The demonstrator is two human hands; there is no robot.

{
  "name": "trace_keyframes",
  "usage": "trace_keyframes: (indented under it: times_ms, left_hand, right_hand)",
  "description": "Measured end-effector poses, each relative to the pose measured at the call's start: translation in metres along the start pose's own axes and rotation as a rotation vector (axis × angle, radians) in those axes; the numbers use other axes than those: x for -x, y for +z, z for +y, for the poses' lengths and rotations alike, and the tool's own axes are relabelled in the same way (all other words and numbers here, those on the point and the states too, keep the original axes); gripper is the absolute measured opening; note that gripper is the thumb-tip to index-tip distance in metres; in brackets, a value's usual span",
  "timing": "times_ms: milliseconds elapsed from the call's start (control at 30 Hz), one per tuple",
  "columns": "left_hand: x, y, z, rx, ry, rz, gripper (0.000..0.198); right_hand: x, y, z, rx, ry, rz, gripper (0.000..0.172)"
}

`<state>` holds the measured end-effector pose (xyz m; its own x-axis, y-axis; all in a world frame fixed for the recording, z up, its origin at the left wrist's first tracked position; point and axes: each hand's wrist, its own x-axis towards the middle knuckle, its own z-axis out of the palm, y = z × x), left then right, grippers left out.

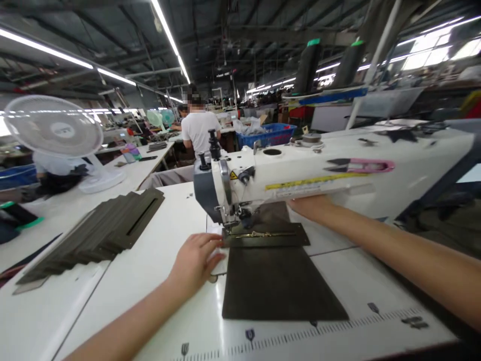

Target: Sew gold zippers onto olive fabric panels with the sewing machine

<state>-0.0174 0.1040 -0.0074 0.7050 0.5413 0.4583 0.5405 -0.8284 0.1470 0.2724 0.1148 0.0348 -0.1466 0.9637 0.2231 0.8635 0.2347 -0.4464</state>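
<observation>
A dark olive panel (278, 286) lies flat under the sewing machine's presser foot (231, 225). Across its upper part runs a strip with a gold-coloured zipper (263, 234). My left hand (196, 258) rests at the panel's left edge, beside the foot. Its fingertips touch the edge, and the thumb is spread apart from them, lower down. My right hand (300, 206) reaches behind the machine arm, close to the far part of the panel; its fingers are hidden there. The white sewing machine (338, 155) stands over the work.
A fanned stack of dark panels (101, 225) lies on the left of the white table (161, 306). Pink-handled thread snips (370, 165) and a yellow tape (311, 181) are on the machine. Beyond stand a fan (56, 128), a blue basket (268, 135) and a person in white (201, 130).
</observation>
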Motion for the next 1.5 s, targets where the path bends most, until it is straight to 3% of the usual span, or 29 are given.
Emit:
trace_keyframes:
  times_ms: [133, 267, 367, 467, 633, 700, 800, 900, 1167, 1500]
  left_hand:
    - [-0.007, 0.006, -0.021, 0.013, 0.170, -0.049, 0.019]
    - [-0.014, 0.007, -0.017, 0.003, 0.072, -0.041, 0.017]
    - [-0.017, 0.003, -0.013, -0.008, -0.001, -0.015, 0.015]
    - [-0.017, 0.001, -0.013, -0.005, -0.023, -0.003, 0.013]
    - [-0.013, 0.008, -0.014, -0.008, 0.046, -0.009, 0.015]
    - [-0.011, 0.012, -0.012, -0.043, 0.090, -0.023, 0.016]
    - [-0.009, 0.014, -0.006, -0.117, 0.081, -0.058, 0.018]
    - [-0.009, 0.014, 0.000, -0.171, 0.070, -0.090, 0.019]
    - [-0.011, 0.015, -0.001, -0.270, 0.144, -0.038, 0.027]
    - [-0.018, 0.015, -0.006, -0.199, 0.194, -0.061, 0.025]
  right_hand:
    - [0.046, 0.024, -0.036, 0.194, -0.064, -0.021, 0.022]
    - [0.066, 0.057, -0.083, 0.241, -0.250, -0.071, 0.021]
    - [0.054, 0.074, -0.098, 0.273, -0.166, -0.056, 0.020]
    - [0.040, 0.083, -0.099, 0.318, -0.085, -0.050, 0.024]
    - [0.043, 0.090, -0.090, 0.330, -0.189, -0.038, 0.022]
    - [0.048, 0.092, -0.087, 0.340, -0.298, 0.031, 0.018]
    - [0.051, 0.094, -0.081, 0.367, -0.453, 0.232, 0.018]
    - [0.048, 0.096, -0.076, 0.359, -0.448, 0.360, 0.021]
    - [0.040, 0.097, -0.070, 0.330, -0.333, 0.076, 0.039]
    - [0.036, 0.095, -0.069, 0.319, -0.340, 0.022, 0.040]
